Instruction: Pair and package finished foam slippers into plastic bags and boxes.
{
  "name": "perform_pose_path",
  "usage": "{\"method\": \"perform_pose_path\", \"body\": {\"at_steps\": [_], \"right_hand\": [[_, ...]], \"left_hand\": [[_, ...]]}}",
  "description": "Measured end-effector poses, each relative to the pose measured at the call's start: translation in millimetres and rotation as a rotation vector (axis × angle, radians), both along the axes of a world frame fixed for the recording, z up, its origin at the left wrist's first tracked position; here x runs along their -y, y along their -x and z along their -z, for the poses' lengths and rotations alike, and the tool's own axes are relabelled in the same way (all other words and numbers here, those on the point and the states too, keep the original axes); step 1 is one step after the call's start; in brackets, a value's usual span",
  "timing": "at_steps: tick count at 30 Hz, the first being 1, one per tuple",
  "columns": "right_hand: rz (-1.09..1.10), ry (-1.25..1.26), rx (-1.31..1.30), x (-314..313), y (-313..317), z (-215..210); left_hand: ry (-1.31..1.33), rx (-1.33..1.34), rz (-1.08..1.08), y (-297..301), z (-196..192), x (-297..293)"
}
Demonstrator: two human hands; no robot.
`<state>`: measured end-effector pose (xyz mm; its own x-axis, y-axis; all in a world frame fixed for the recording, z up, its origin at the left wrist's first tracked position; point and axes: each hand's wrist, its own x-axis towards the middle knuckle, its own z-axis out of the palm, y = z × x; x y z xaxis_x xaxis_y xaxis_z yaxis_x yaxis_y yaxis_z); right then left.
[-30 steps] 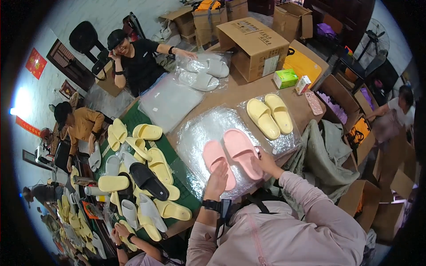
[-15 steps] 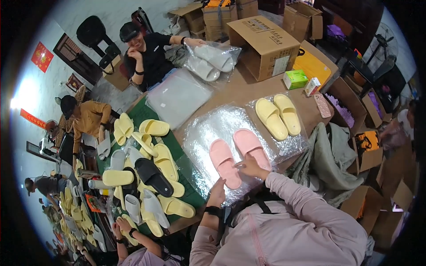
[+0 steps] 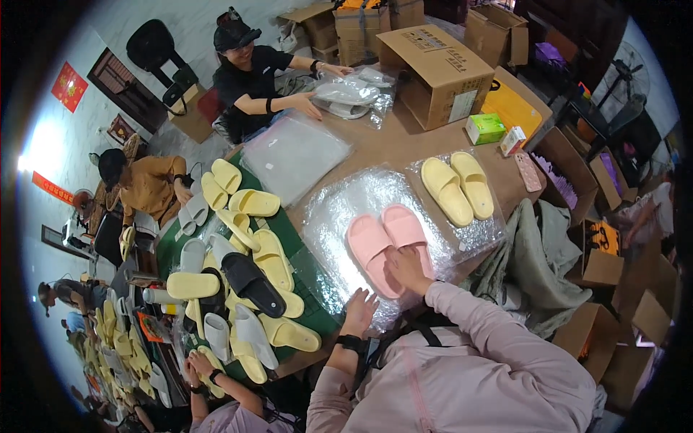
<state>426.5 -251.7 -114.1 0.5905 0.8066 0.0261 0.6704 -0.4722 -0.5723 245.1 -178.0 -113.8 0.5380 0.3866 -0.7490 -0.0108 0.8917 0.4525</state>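
A pair of pink slippers point(image 3: 369, 244) lies side by side on clear plastic bags point(image 3: 328, 216), close together with toes pointing away from me. My right hand point(image 3: 408, 270) is at their heel end, fingers curled over the inner edge of the left slipper; its fingertips are partly hidden. My left hand point(image 3: 359, 312) is just left of that slipper's heel, empty, with its fingers apart over the plastic. To the right of the pink pair, yellow slippers point(image 3: 446, 191) rest on another clear bag point(image 3: 492, 227).
Yellow, grey and black slippers point(image 3: 251, 283) are heaped at left on a green mat point(image 3: 307, 270). Flat clear bags point(image 3: 292, 159) lie farther back. Across the table a co-worker handles bagged grey slippers point(image 3: 345, 92) beside a carton point(image 3: 440, 68). A green box point(image 3: 484, 128) stands at right.
The pink slippers have come together, the left one shifting right and away from me. My left hand has let go of its heel and opened. The co-worker now has both hands at the bagged slippers.
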Motion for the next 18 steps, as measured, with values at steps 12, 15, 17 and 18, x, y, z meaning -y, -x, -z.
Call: {"method": "perform_pose_path", "body": {"at_steps": [12, 15, 17, 18], "right_hand": [[-0.098, -0.343, 0.048, 105, -39, -84], [-0.151, -0.222, 0.015, 126, -40, -71], [-0.142, -0.291, -0.017, 132, -40, -65], [-0.141, -0.291, -0.018, 134, -38, -66]], "left_hand": [[-1.712, -0.430, 1.486, -12, 4, 15], [-1.829, -0.481, 1.494, -2, 9, 17], [-1.840, -0.489, 1.528, 0, 11, 19], [-1.927, -0.534, 1.509, 1, 15, 20]]}}
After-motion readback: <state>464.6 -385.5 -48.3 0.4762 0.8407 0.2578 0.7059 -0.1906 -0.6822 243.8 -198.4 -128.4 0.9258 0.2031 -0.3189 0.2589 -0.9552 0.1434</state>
